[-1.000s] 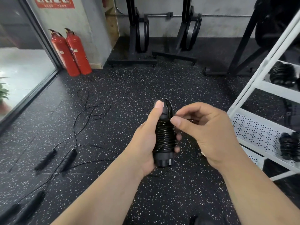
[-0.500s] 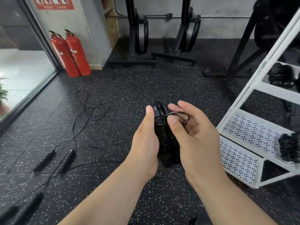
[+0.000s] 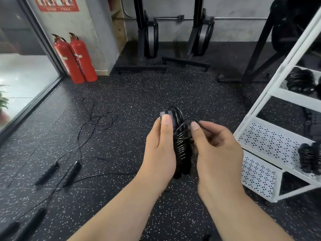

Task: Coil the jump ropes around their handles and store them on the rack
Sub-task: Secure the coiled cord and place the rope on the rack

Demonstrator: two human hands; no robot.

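The coiled rope [image 3: 181, 145] is showing glossy black. The floor [image 3: 139, 94] is lying black, flecked with white specks. The rack [image 3: 271, 146] is standing white, patterned with dark diamond holes. Two extinguishers [image 3: 76, 58] are glowing red, and the loose ropes [image 3: 69, 173] are lying black.

Black rubber floor [image 3: 139, 91] flecked with white, wall to wall. On the left, a tall glass pane [image 3: 22, 75] in a dark frame, bright daylight beyond, green leaves [image 3: 3, 100] at its edge. Two red fire extinguishers [image 3: 79, 56] upright against the grey concrete wall [image 3: 78, 20], red poster [image 3: 57, 4] above. Far back, two black upright machines [image 3: 150, 37] on flat bases, thin conduit [image 3: 234, 18] along the wall.
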